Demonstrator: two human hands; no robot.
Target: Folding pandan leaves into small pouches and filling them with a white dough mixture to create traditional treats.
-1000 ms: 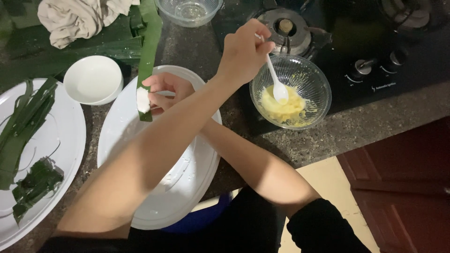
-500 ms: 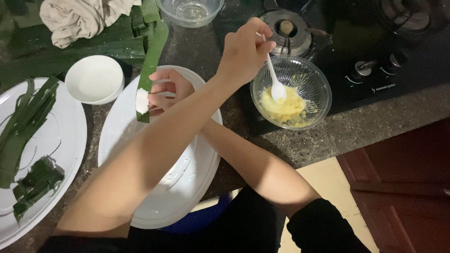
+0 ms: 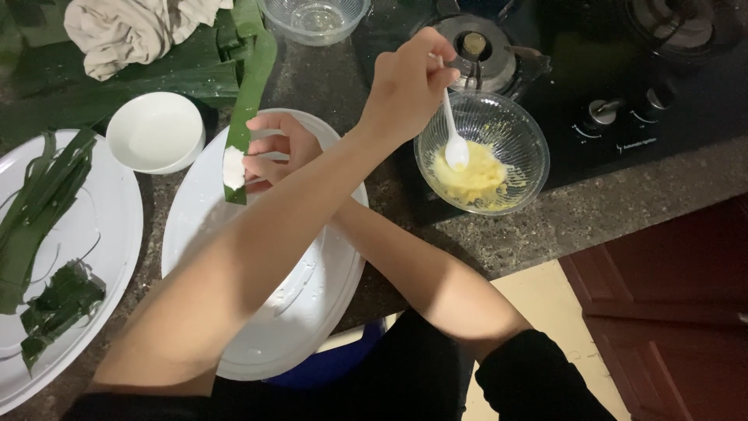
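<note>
A: Your arms are crossed over the big white plate (image 3: 312, 312). Which hand holds the white plastic spoon (image 3: 453, 132)?

B: Your left hand (image 3: 409, 82); it reaches across to the far side of that plate, fingers (image 3: 446, 78) pinched around the spoon's handle. The spoon's bowl dips into the yellow paste (image 3: 471, 175) inside the ribbed glass bowl (image 3: 481, 152), which stands on the worktop (image 3: 545, 226) just beside the plate.

A: And your right hand (image 3: 280, 152)?

B: It hovers above the plate's upper edge. Its fingers (image 3: 269, 123) are curled and pinch a long green leaf strip (image 3: 248, 117) carrying a dab of white dough (image 3: 234, 168) near its lower end.

A: What else lies around the plate?

B: A small white bowl (image 3: 154, 132) sits just beside its upper left rim. Another white plate (image 3: 117, 234) with cut green leaves (image 3: 39, 210) lies on the side away from the glass bowl. Beyond the plate lie folded banana leaves (image 3: 179, 74) under a crumpled cloth (image 3: 132, 31), and an empty clear bowl (image 3: 314, 17). The black gas stove (image 3: 623, 93) is past the glass bowl.
</note>
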